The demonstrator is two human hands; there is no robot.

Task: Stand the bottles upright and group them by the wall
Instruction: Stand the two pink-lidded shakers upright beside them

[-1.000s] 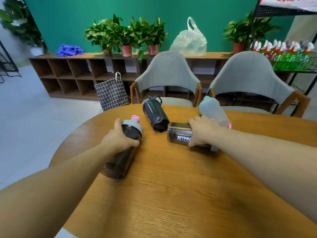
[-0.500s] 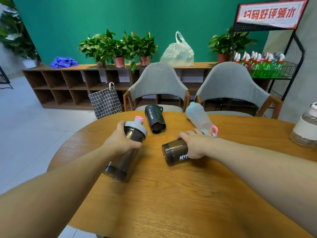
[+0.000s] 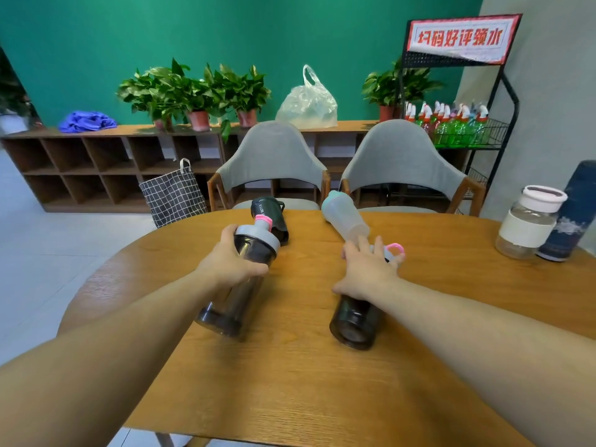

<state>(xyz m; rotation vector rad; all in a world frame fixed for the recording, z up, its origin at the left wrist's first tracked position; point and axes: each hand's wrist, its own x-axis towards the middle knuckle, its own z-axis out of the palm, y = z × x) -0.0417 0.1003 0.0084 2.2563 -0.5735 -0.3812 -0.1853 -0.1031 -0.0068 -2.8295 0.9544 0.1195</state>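
Note:
My left hand (image 3: 230,264) grips a smoky shaker bottle (image 3: 235,295) with a grey lid and pink cap, tilted with its base near me on the round wooden table (image 3: 290,382). My right hand (image 3: 367,272) grips a second dark shaker bottle (image 3: 354,321), base toward me, its pink loop showing past my fingers. A dark green bottle (image 3: 269,214) lies on its side behind the left bottle. A frosted bottle with a mint base (image 3: 345,214) lies on its side beyond my right hand. By the grey wall at the right stand a glass bottle with a white sleeve (image 3: 529,221) and a dark blue flask (image 3: 571,214).
Two grey chairs (image 3: 271,162) are tucked in at the table's far edge. Behind them runs a low wooden shelf (image 3: 80,169) with potted plants, a plastic bag and a blue cloth. A black rack of drinks (image 3: 458,127) stands at the right. A checked bag leans on the shelf.
My right hand has swung its dark bottle round, so the base now points toward me. The left bottle is tipped up more. The view has risen and turned right, showing the wall bottles.

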